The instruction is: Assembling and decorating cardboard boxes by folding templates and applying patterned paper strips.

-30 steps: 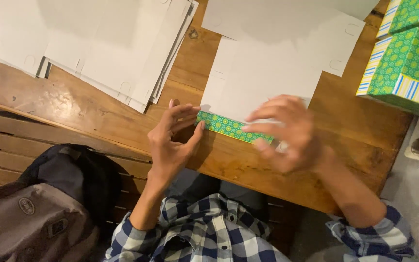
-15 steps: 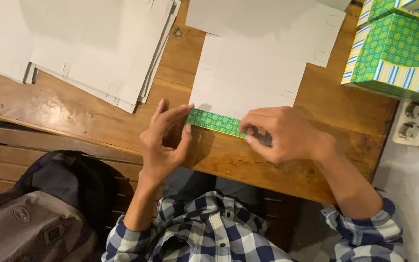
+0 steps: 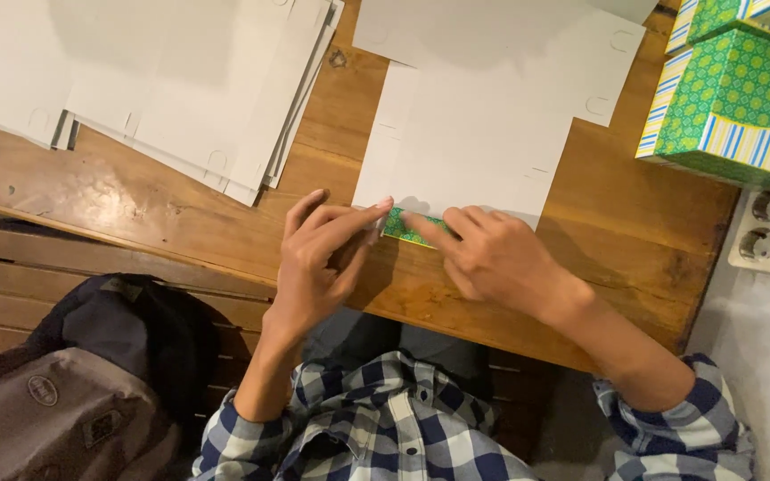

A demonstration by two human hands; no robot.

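A flat white cardboard sheet (image 3: 483, 134), cut into the outline of an unfolded box, lies printed side down on the wooden worktop (image 3: 162, 200). Its near edge is turned up and back, and a narrow green patterned flap (image 3: 407, 229) shows there, just in front of the person. The flap's long axis runs left to right, parallel to the near edge of the worktop, and most of its length is hidden under the hands.

Both hands meet on this flap. The left hand (image 3: 318, 258) comes in from the left with its fingers (image 3: 354, 216) stretched out almost flat, the tips touching the flap's left end; they press down and clasp nothing. The right hand (image 3: 492, 258) lies over the flap's right part, fingers curled down onto it, forefinger pointing left toward the left fingertips, so that the two sets of tips nearly touch above the green strip. I cannot tell whether the right fingers pinch the flap or only press it. Neither hand is clearly nearer; the flap lies directly beneath both.

A stack of blank sheets (image 3: 180, 89) sits well apart at far left, and green boxes with striped edges (image 3: 733, 98) stand at far right.
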